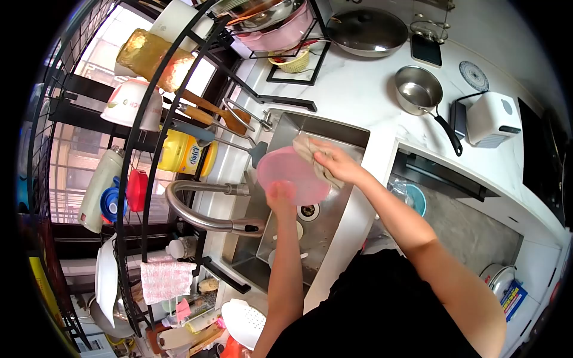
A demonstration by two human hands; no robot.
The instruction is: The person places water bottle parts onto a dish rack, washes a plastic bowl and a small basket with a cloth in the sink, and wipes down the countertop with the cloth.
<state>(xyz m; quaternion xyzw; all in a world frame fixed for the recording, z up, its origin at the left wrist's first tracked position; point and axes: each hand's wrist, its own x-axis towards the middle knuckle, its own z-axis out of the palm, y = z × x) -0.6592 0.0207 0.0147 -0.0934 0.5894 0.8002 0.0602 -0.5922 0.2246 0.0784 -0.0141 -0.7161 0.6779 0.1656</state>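
Note:
Over the steel sink, my left hand grips the edge of a translucent pink plastic bowl. The bowl is tilted, and its near side lies in that hand. My right hand is closed on a beige cloth, which is pressed against the bowl's right rim. Below the bowl the sink drain shows. A curved steel faucet reaches over the sink's left side. Some pale items lie in the sink partly behind my left forearm, too covered to name.
A black drying rack with utensils and cups stands left of the sink. On the counter are a small saucepan, a lidded frying pan and a white box-shaped appliance. A white colander sits at the lower left.

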